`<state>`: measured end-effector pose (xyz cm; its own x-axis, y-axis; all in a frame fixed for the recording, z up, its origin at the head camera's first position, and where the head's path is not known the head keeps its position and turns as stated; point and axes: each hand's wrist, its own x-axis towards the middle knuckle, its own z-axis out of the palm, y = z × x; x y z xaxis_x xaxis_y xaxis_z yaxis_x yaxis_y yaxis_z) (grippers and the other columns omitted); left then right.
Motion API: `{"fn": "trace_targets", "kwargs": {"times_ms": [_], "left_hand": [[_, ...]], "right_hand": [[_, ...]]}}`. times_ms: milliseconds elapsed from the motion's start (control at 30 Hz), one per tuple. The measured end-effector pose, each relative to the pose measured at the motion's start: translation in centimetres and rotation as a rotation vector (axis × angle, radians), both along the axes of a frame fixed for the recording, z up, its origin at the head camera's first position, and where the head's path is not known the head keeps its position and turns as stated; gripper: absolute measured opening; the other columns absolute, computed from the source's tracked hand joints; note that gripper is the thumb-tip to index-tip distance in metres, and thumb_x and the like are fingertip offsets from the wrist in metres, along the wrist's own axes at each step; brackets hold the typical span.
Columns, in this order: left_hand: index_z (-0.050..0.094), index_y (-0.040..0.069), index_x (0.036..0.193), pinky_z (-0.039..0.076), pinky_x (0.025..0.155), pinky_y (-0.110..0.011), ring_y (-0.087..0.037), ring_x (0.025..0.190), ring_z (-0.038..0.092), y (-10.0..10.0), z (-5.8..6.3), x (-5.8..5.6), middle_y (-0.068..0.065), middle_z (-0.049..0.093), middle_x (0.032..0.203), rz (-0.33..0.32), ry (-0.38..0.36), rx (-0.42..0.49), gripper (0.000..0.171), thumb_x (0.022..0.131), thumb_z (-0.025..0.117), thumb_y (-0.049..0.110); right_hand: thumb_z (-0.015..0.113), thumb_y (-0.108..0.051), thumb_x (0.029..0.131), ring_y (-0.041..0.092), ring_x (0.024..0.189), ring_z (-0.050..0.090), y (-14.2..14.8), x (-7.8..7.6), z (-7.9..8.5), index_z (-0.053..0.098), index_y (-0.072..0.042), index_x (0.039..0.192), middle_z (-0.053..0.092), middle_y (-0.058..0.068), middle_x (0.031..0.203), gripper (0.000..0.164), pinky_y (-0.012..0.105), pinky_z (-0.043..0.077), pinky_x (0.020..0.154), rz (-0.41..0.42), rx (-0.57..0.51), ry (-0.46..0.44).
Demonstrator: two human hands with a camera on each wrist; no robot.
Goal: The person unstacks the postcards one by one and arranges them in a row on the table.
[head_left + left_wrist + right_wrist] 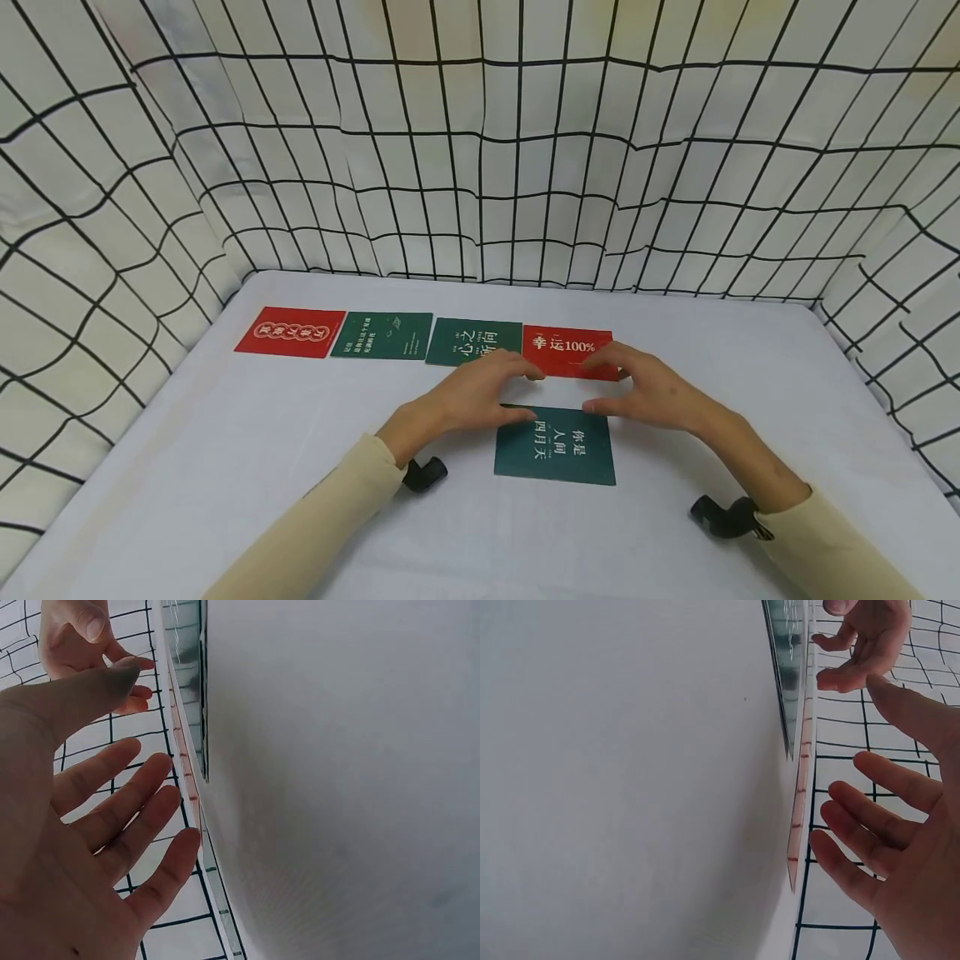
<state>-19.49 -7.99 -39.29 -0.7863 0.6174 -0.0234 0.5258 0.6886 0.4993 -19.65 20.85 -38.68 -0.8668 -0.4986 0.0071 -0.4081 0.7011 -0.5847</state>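
My left hand [472, 396] reaches in over the gap between the card row and a dark green card [555, 454], its thumb overlapping that card's upper edge in the head view. Opposite it, my right hand [660, 392] has its fingers over the red card [573, 343] printed "100%" and its thumb near the dark green card's upper right corner. Both wrist views show fingers spread and holding nothing: the left fingers [135, 814] and the right fingers [870, 832]. White characters cover the dark green card, which lies flat, nearer to me than the row.
Left of that red card, the row continues with a green card [450, 333], another green card [382, 336] and a red card [291, 332]. They lie on a white-covered table [225, 467]. Black netting [517, 167] over white cloth walls the back and sides.
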Motion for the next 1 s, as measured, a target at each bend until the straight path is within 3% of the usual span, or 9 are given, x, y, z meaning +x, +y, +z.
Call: {"fn": "trace_targets", "kwargs": {"times_ms": [300,1000], "left_hand": [[0.061,0.025,0.144,0.053,0.11,-0.036,-0.015,0.132,0.055,0.0,-0.2,0.5,0.005,0.064,0.143,-0.032,-0.052,-0.032,0.063,0.088,0.083,0.039],[0.061,0.027,0.143,0.053,0.111,-0.042,-0.019,0.134,0.053,-0.2,0.0,1.6,0.001,0.061,0.145,-0.062,-0.015,-0.093,0.07,0.081,0.085,0.049]], "right_hand": [[0.091,-0.038,0.078,0.023,0.115,0.062,0.0,0.5,0.1,0.066,-0.014,0.132,0.069,0.005,0.125,0.064,0.042,0.059,0.095,0.042,0.04,-0.022],[0.09,-0.046,0.077,0.018,0.115,0.059,-0.1,1.8,0.0,0.064,-0.018,0.132,0.067,-0.001,0.124,0.067,0.042,0.057,0.097,0.109,0.06,-0.097]]}}
